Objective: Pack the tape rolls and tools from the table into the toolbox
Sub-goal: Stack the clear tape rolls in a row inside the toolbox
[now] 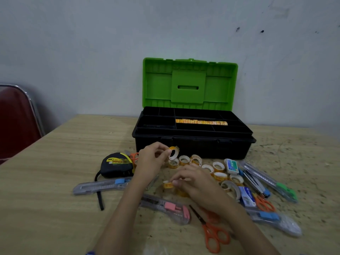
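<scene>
I see the risk in the left hand: it pinches a tape roll only at the rim, held above the tabletop just short of the toolbox, so it could slip and drop among the loose rolls. My right hand curls its fingers round a second roll low on the tabletop; lifting both at once may fumble one.

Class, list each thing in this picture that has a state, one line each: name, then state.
toolbox: lid up, open
tray row of tape rolls: packed in a row
left hand: pinching a tape roll, lifted
right hand: gripping a second tape roll on the table
orange scissors: blades closed
</scene>
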